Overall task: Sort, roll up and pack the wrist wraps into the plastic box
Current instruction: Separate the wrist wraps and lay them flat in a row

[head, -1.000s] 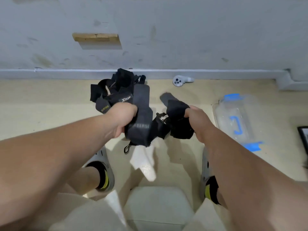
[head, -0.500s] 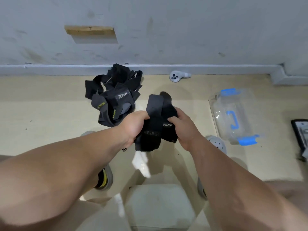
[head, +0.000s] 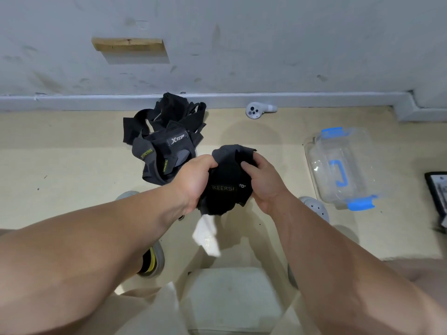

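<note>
Bunched black fabric wrap (head: 223, 187); both hands

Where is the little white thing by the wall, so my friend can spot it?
Look along the grey baseboard at the foot of the wall. Just right of the black pile of wrist wraps lies a white game controller. Unlike the soft black wraps, it is white plastic with a round head carrying dark buttons.

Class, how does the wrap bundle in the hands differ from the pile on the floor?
The held bundle is gripped by the left hand and right hand above the floor; the pile lies untouched by the wall. The held bundle reads KEERSI; the pile shows XTEP and XUEYING. Both are dark fabric.
</note>
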